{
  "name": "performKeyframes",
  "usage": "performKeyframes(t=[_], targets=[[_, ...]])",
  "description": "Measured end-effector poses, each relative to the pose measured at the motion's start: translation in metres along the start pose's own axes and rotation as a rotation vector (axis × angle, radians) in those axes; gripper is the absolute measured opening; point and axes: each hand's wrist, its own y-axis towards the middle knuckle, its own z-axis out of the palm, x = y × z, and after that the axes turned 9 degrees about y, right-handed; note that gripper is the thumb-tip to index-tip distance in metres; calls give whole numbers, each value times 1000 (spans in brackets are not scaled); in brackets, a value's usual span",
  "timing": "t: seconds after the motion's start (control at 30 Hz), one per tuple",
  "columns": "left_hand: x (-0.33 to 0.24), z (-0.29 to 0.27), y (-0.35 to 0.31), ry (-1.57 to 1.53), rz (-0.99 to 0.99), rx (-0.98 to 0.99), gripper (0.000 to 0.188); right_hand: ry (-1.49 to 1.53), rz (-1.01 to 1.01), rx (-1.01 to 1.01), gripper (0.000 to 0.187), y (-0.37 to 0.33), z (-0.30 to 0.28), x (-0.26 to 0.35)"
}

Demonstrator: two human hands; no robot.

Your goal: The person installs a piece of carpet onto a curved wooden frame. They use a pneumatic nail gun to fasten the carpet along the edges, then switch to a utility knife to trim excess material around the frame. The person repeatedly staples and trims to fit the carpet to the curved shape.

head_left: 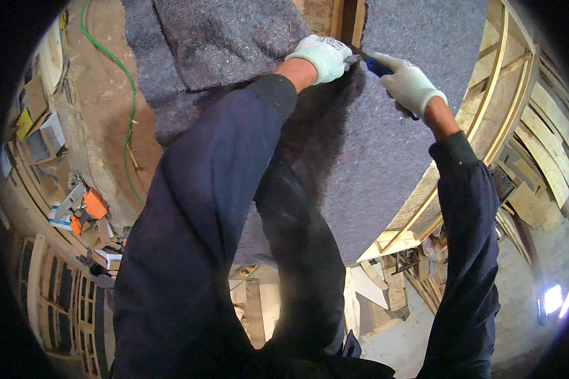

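Note:
Grey felt fabric (pixel 385 170) is spread over a wide surface under both arms, with a thick folded part (pixel 227 38) at the upper left. My left hand (pixel 325 58), in a white glove, is closed on the felt edge near a gap at the top. Just to its right, my gloved right hand (pixel 409 82) is wrapped round a blue-handled utility knife (pixel 378 66). The knife's dark blade end points left, close to the left fingers and the felt edge. Wooden strips (pixel 351 22) and a brown board show in the gap between the felt parts.
A green hose (pixel 133 95) runs down the brown surface at left. Farther left lie an orange power tool (pixel 95 203) and cardboard boxes (pixel 44 139). A wooden frame (pixel 499 82) borders the felt at right, with plywood offcuts (pixel 540 136) beyond. Wooden slats (pixel 63 309) stand at lower left.

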Motion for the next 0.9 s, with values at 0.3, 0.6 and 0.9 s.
performKeyframes(t=[0.3,0.6,0.9], targets=[[6,-13,-15,-84,25,51,32,-222,-109,-127,49,-22,25,-7],[13,6,-23,-39,29,28,38,-180,-33,-97,53,9,51,-19],[7,3,-48,-60,85,-19,37,-180,-82,-161,50,-38,55,-32]])
